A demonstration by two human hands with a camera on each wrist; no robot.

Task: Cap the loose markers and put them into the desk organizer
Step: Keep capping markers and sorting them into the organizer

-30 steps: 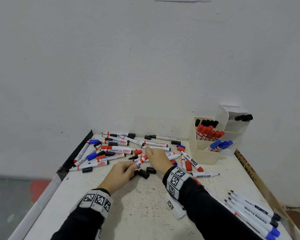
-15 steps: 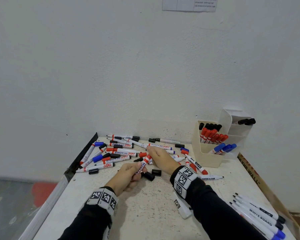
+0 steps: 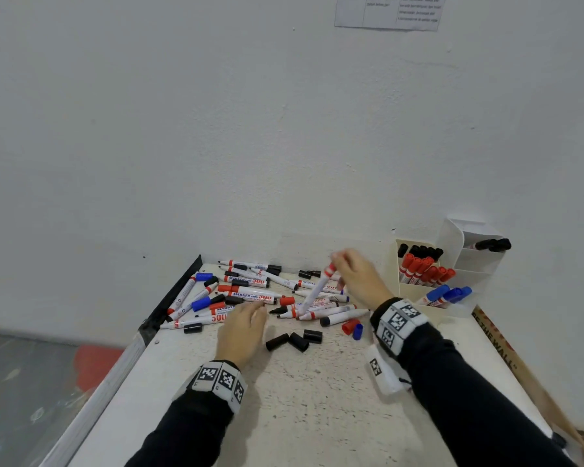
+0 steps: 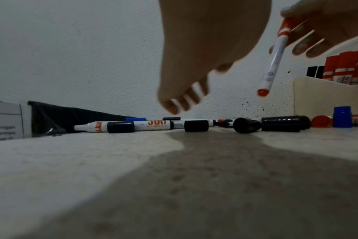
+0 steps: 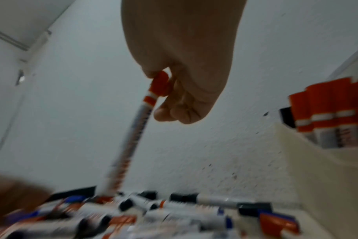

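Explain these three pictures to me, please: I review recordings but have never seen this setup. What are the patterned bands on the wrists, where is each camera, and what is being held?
There is no machine here: a person works with bare hands, and the checkered bands sit on the wrists, where the wrist cameras are worn. The wide picture comes from a camera on the head, looking down at a white table. The other two look along each hand from the wrist.

Many markers and loose caps lie scattered on the table by the wall. At the right stands a desk organizer that already holds red, black and blue capped markers.

The right hand pinches a red-capped marker by its cap end, lifted off the table and tilted. The left hand holds nothing; its fingers are spread low over the pile.
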